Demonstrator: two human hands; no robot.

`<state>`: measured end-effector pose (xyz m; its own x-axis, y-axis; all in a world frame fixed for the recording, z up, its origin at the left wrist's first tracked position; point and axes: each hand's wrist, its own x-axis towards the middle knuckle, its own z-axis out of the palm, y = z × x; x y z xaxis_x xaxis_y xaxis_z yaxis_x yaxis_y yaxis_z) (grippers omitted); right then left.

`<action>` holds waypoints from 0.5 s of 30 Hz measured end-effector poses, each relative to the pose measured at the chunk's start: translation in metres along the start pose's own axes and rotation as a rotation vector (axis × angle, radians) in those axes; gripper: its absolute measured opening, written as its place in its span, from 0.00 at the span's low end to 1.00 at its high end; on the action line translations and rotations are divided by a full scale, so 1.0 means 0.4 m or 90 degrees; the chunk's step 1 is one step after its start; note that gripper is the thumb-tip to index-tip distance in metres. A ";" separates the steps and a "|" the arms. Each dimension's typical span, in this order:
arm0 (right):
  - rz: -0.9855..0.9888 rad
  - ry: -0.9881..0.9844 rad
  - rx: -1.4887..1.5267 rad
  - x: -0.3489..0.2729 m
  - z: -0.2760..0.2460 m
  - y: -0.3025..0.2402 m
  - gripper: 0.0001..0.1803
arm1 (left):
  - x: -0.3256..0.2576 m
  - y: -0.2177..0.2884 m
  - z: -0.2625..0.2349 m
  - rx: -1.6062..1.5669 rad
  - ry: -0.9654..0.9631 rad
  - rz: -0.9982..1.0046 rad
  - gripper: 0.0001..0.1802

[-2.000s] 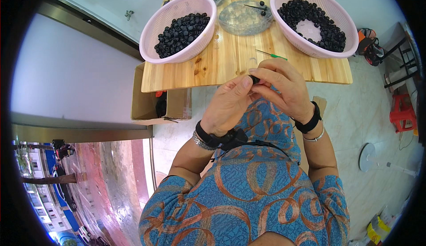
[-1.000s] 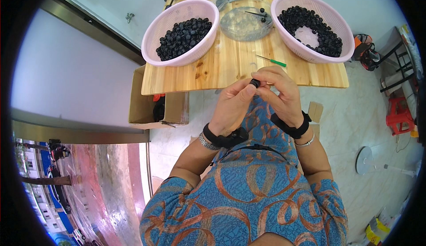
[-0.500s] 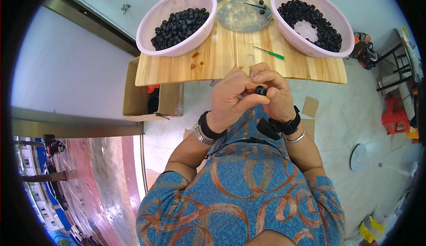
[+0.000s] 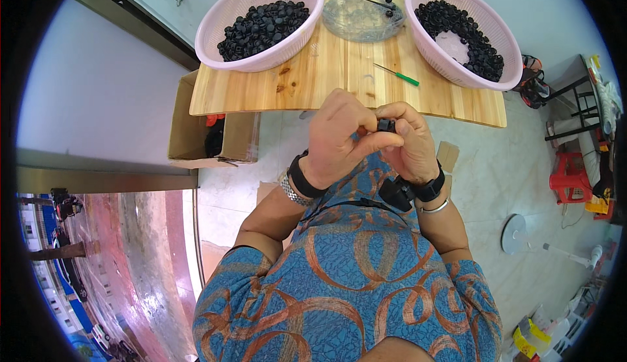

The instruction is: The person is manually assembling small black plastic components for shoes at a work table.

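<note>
A small round black part (image 4: 386,125) sits pinched between my two hands, just in front of the near edge of the wooden table. My left hand (image 4: 341,133) closes thumb and fingers on its left side. On the other side, the fingers of my right hand (image 4: 413,141) grip it too. Beyond my hands, a green-handled screwdriver (image 4: 406,79) lies on the tabletop. Many similar black parts fill a pink basket (image 4: 212,29) at the left and lie around the inside of a second pink basket (image 4: 506,42) at the right.
Between the baskets stands a clear round tray (image 4: 353,25) with a thin dark tool and a few black parts. The wooden table (image 4: 326,74) ends just past my hands. A cardboard box (image 4: 243,143) is below its left side; a red stool (image 4: 569,178) stands at the right.
The black part has turned between my fingers, its side now showing. My left hand's fingers have shifted around it. The whole view has tilted slightly.
</note>
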<state>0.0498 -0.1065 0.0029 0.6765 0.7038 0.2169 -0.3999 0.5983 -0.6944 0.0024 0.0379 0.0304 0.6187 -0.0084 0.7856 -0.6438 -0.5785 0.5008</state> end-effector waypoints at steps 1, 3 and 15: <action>0.000 0.001 -0.001 0.000 -0.009 0.002 0.16 | 0.001 0.012 -0.001 -0.019 0.016 -0.049 0.18; 0.014 -0.045 0.086 -0.001 -0.035 0.009 0.15 | 0.001 0.028 -0.001 -0.039 0.031 -0.096 0.18; -0.064 0.069 -0.181 -0.008 0.018 -0.060 0.12 | -0.008 0.036 -0.012 -0.274 -0.016 -0.247 0.11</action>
<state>0.0527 -0.1203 0.0238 0.7719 0.5927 0.2300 -0.1494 0.5207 -0.8406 -0.0110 0.0336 0.0367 0.8528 0.1156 0.5092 -0.4900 -0.1598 0.8570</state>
